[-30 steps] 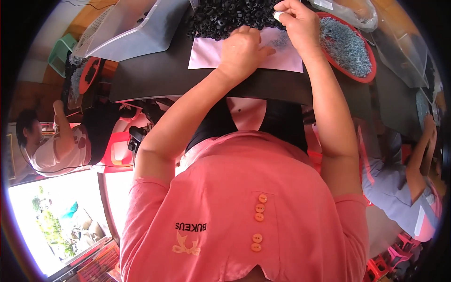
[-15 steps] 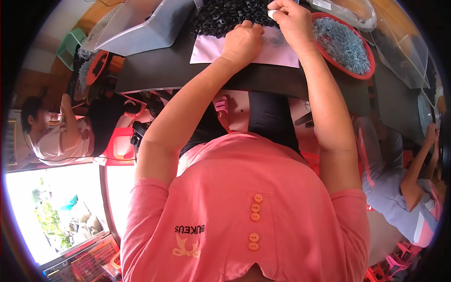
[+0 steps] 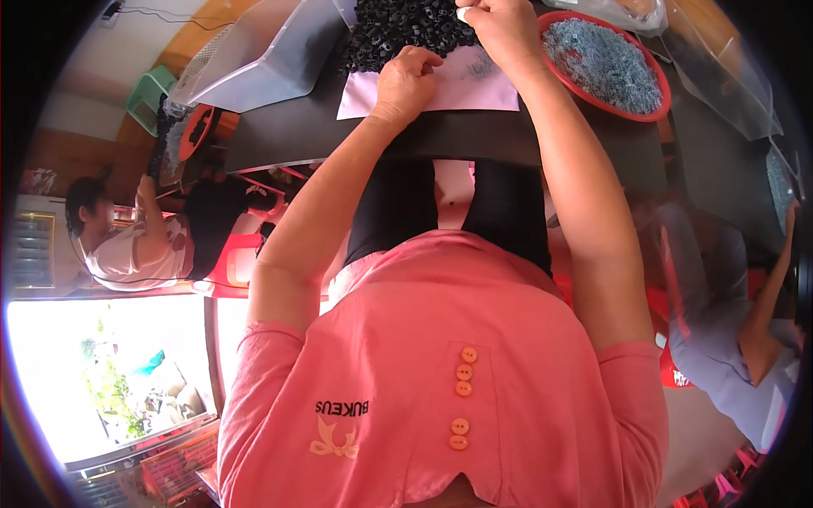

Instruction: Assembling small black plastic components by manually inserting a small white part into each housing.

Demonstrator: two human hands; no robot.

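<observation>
A heap of small black plastic parts [image 3: 394,30] lies at the far side of the dark table, on and behind a pale pink sheet [image 3: 360,97]. My left hand [image 3: 406,83] rests over the sheet at the heap's near edge, fingers curled together; what they pinch, if anything, is hidden. To its right, my right hand [image 3: 506,34] is raised above the sheet, thumb and fingers closed. Something small and white [image 3: 463,13] shows at its fingertips; whether held or worn, I cannot tell. A few tiny grey pieces [image 3: 481,68] are scattered on the sheet between the hands.
A red basket [image 3: 667,93] full of small bluish-grey pieces stands right of my right hand. A large translucent grey bin [image 3: 254,72] is at the left. Clear plastic packaging [image 3: 631,13] lies behind the basket. Other people sit at the left [image 3: 140,241] and right [image 3: 728,322].
The view has shifted a little. My left hand has drawn back to the left, away from the right hand. My right hand stays raised and closed, with the white thing still at its fingertips.
</observation>
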